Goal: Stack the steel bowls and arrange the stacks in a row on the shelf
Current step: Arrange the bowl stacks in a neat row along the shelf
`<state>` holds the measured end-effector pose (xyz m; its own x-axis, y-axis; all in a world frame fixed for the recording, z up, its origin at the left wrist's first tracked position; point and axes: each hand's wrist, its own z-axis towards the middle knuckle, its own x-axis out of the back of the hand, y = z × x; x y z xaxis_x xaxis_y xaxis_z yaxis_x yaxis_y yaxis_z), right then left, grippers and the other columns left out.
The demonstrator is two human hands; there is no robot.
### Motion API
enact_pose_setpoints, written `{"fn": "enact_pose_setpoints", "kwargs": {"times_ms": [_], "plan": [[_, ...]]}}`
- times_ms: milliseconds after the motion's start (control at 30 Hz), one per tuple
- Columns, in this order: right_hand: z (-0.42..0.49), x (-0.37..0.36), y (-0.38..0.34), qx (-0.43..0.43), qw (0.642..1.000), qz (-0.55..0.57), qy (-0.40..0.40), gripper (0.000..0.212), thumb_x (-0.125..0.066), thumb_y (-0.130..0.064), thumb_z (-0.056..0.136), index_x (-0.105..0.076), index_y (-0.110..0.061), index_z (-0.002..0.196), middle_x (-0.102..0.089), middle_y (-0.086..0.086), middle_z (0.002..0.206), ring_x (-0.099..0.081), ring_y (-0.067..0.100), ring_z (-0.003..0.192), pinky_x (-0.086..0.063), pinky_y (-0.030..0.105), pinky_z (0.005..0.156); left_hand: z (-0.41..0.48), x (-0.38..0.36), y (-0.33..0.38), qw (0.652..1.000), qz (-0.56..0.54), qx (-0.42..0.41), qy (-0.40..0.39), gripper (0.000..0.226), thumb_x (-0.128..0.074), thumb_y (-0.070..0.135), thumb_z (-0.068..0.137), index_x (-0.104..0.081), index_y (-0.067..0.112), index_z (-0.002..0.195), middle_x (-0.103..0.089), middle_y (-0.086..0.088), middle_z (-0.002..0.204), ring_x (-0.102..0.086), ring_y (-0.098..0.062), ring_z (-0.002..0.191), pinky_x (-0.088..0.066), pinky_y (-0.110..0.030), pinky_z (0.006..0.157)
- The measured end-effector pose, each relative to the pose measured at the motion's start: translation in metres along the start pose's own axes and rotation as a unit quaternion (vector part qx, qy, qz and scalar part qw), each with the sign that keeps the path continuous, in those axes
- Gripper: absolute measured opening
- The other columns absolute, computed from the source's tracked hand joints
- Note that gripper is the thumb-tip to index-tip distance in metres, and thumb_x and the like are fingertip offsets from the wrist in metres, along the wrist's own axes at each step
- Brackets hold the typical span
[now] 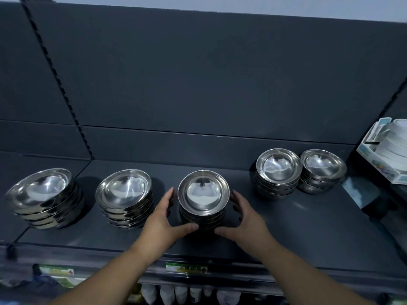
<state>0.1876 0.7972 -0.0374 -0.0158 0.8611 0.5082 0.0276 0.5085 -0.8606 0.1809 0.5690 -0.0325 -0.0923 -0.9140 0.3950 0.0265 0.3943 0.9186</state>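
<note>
Several stacks of steel bowls stand on a dark shelf (pixel 308 234). The middle stack (pixel 203 194) sits between my hands. My left hand (pixel 164 219) cups its left side and my right hand (pixel 246 219) cups its right side, thumbs against the base at the front. A second stack (pixel 124 192) stands just left of my left hand, and a third stack (pixel 41 190) at the far left. Two more stacks, one at the back right (pixel 278 168) and its neighbour (pixel 322 166), touch each other.
A white boxed set of dishes (pixel 387 150) stands at the far right on the shelf. The dark back panel (pixel 209 84) rises behind the bowls. Price labels (pixel 186 268) run along the shelf's front edge, with goods on the shelf below.
</note>
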Motion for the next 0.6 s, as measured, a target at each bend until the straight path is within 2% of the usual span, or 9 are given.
{"fn": "enact_pose_setpoints", "kwargs": {"times_ms": [133,333,467,600], "plan": [[-0.003,-0.004,0.007,-0.011,1.0,-0.023,-0.005,0.108,-0.09,-0.028,0.059,-0.03,-0.03,0.148,-0.044,-0.012,0.146,-0.043,0.006,0.132,-0.038,0.031,0.111,-0.005,-0.008,-0.013,1.0,0.029,0.009,0.003,0.11,-0.089,0.034,0.058,-0.025,0.027,0.148,-0.044,0.008,0.144,-0.04,-0.003,0.131,-0.033,-0.026,0.111],[-0.006,-0.014,-0.001,0.007,1.0,0.01,0.017,0.082,-0.085,-0.034,0.068,-0.042,-0.039,0.137,-0.057,-0.022,0.124,-0.05,0.0,0.121,-0.042,0.023,0.104,-0.001,-0.018,-0.011,0.999,0.036,-0.006,0.017,0.098,-0.087,0.028,0.063,-0.033,0.025,0.144,-0.053,0.009,0.135,-0.049,-0.002,0.12,-0.036,-0.014,0.098],[-0.009,-0.019,0.0,-0.001,0.999,0.022,0.038,0.081,-0.085,-0.036,0.067,-0.044,-0.038,0.137,-0.059,-0.019,0.126,-0.052,0.002,0.121,-0.044,0.029,0.105,0.001,-0.021,-0.015,0.999,0.029,-0.003,0.028,0.095,-0.088,0.028,0.062,-0.036,0.027,0.142,-0.056,0.008,0.132,-0.052,-0.004,0.12,-0.042,-0.026,0.105],[-0.012,-0.017,0.0,-0.008,0.998,0.027,0.048,0.082,-0.086,-0.037,0.066,-0.046,-0.037,0.137,-0.06,-0.015,0.127,-0.053,0.002,0.121,-0.043,0.028,0.105,0.001,-0.022,-0.018,1.0,0.013,0.004,0.027,0.096,-0.089,0.027,0.059,-0.038,0.03,0.14,-0.056,0.01,0.131,-0.053,-0.004,0.12,-0.043,-0.033,0.106]]}}
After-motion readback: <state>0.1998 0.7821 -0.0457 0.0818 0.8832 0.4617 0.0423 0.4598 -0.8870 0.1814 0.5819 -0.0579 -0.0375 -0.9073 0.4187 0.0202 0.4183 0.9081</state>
